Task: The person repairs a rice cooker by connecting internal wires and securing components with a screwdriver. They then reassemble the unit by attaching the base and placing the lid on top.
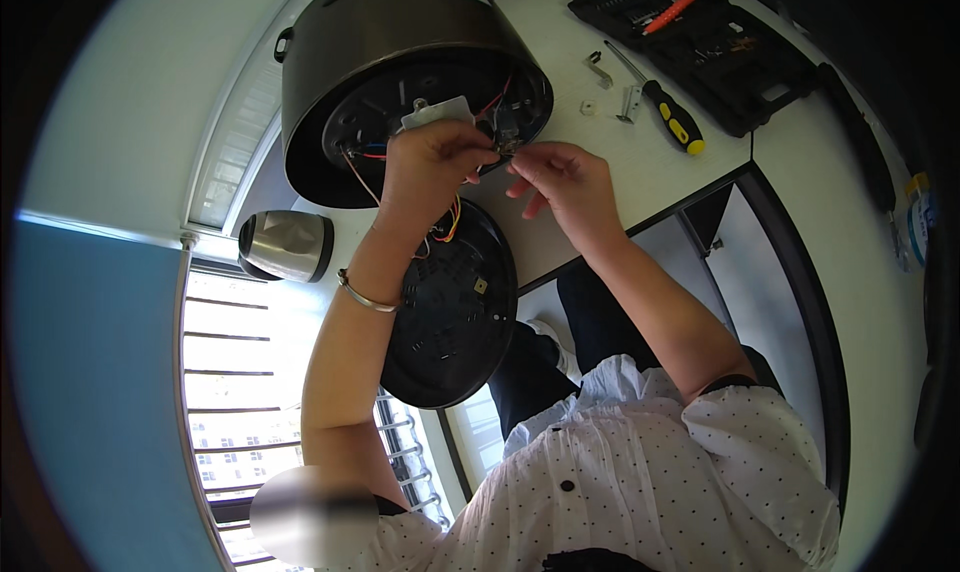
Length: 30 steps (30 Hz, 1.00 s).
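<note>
A dark, rounded cooker-like appliance (400,27) lies on its side with its open underside toward me, showing metal parts and red, blue and brown wires. At the lower edge of that opening, my left hand (435,162) pinches with thumb and forefinger. My right hand (570,187) meets it there, thumb and forefinger also pinched and the other fingers curled. What sits between the fingertips is too small to make out. Below the opening hangs the round black base cover (450,322), with yellow and red wires running up behind my left wrist.
On the white table (560,32), a black-and-yellow screwdriver (672,117) lies beside small metal brackets (629,104). Behind it rests an open black tool case (740,57) holding a red-handled tool (669,15). A steel kettle (288,245) is at the left, near the window blinds (230,362).
</note>
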Each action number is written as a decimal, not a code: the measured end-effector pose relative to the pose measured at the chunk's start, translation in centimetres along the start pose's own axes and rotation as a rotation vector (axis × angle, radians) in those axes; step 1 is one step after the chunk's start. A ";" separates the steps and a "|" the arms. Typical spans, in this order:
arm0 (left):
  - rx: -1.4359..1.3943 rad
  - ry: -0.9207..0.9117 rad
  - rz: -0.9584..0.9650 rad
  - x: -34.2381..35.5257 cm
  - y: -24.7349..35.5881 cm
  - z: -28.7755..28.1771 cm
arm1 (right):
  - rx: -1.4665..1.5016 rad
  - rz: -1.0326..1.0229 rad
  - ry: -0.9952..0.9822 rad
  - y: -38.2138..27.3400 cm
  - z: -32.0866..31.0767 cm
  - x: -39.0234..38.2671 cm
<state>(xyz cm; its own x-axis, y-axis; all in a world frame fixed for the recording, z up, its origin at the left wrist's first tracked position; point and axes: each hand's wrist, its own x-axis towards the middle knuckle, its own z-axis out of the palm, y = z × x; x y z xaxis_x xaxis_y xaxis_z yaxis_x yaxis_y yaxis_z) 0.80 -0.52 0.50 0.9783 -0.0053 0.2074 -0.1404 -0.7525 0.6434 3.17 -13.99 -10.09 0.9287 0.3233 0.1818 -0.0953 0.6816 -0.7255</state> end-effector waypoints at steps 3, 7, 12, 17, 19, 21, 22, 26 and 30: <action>0.031 0.010 0.004 -0.2 -0.1 0.1 | -0.024 -0.019 -0.006 0.4 -0.1 0.0; 0.028 0.018 0.041 -0.3 -0.4 0.2 | -0.092 -0.019 -0.030 0.1 -0.3 0.2; 0.044 0.045 0.088 -0.4 -0.7 0.2 | -0.113 0.002 -0.024 0.1 0.0 0.1; 0.032 0.058 0.059 -0.6 -0.5 0.2 | -0.127 -0.009 -0.044 0.5 -0.3 0.2; 0.026 0.069 0.059 -0.6 -0.6 0.2 | -0.138 -0.023 -0.039 0.3 -0.1 0.3; 0.011 0.077 0.048 -0.7 -0.6 0.1 | -0.101 -0.018 -0.033 0.1 0.1 0.1; -0.003 0.078 0.037 -0.7 -0.5 0.1 | -0.085 -0.016 -0.030 0.0 0.2 0.1; -0.030 0.083 0.041 -0.7 -0.7 0.0 | -0.072 -0.033 -0.024 -0.2 0.4 0.0; -0.029 0.083 0.034 -0.6 -0.6 0.2 | -0.079 -0.042 -0.014 -0.6 0.4 0.1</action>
<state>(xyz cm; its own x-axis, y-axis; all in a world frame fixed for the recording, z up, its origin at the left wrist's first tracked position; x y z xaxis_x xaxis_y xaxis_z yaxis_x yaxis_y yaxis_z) 0.33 -0.13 -0.16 0.9569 0.0252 0.2894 -0.1791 -0.7333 0.6559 3.19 -14.14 -9.40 0.9261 0.3047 0.2223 -0.0270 0.6415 -0.7667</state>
